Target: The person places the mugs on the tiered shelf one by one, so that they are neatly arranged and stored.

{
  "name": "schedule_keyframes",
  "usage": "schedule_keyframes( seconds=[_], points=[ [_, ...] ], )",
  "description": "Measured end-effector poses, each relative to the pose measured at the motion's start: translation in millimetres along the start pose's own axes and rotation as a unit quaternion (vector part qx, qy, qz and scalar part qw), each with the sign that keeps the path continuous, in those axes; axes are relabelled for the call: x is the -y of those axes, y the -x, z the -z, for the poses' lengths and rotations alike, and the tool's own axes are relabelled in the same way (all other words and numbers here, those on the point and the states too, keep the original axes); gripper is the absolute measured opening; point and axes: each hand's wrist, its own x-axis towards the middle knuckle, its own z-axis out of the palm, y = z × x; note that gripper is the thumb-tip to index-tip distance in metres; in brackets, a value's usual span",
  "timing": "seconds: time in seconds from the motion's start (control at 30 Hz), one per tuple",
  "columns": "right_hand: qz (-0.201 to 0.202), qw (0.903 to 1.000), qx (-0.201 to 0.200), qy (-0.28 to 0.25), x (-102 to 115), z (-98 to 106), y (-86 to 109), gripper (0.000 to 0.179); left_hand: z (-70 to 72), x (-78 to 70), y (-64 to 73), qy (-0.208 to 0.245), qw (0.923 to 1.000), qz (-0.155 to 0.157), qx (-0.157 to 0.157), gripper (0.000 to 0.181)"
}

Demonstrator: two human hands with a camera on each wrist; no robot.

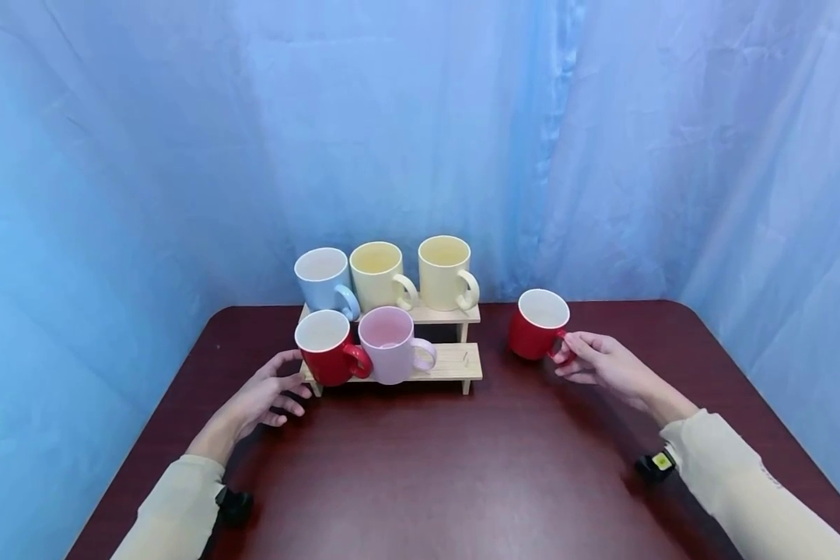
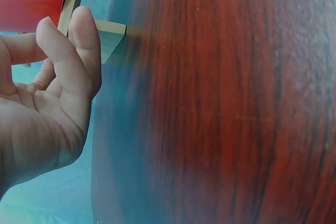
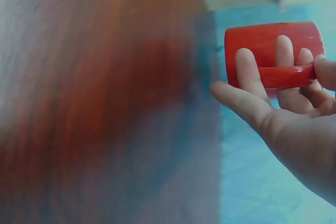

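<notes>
My right hand (image 1: pixel 602 365) grips a red mug (image 1: pixel 530 333) with a white inside by its handle, at the right of the rack. In the right wrist view, fingers pass through the handle of this red mug (image 3: pixel 252 40). Whether its base touches the table cannot be told. My left hand (image 1: pixel 259 397) is at the left end of a two-step wooden rack (image 1: pixel 455 362), fingers relaxed and slightly bent. It lies beside another red mug (image 1: pixel 325 358) on the lower step; contact with the rack is unclear. Next to that mug stands a pink mug (image 1: pixel 386 354).
Along the upper step stand a light blue mug (image 1: pixel 322 289), a cream-yellow mug (image 1: pixel 374 288) and a second cream-yellow mug (image 1: pixel 442 284). Bare wood shows on the lower step's right part. Blue curtains (image 1: pixel 406 140) hang around the dark red-brown table (image 1: pixel 427 467).
</notes>
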Motion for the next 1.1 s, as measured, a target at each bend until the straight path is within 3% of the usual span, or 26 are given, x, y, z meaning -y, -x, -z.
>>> schedule_keyframes(
  seconds=[0.23, 0.43, 0.63, 0.77, 1.1],
  points=[
    [0.081, 0.9958, 0.039, -0.017, 40.1, -4.1, 26.9, 0.026, -2.3, -1.2, 0.0, -0.001, 1.0, -0.001, -0.004, 0.056],
    [0.117, 0.9909, 0.066, -0.011, 72.1, -15.0, 43.2, 0.023, -0.6, -2.7, -1.3, -0.003, 1.0, -0.003, -0.005, 0.057],
    [0.147, 0.9839, 0.101, -0.002, 89.4, -30.5, 47.7, 0.022, -0.6, -0.9, -0.6, 0.003, 1.0, -0.001, 0.001, 0.057],
    [0.146, 0.9825, 0.115, 0.014, 94.6, -41.8, 42.1, 0.021, -1.1, -0.5, -0.6, 0.005, 1.0, -0.003, 0.003, 0.057],
    [0.086, 0.9861, 0.131, 0.054, 90.7, -60.7, 16.5, 0.027, -6.0, -1.1, -2.9, 0.012, 0.9999, -0.006, 0.005, 0.056]
  ],
)
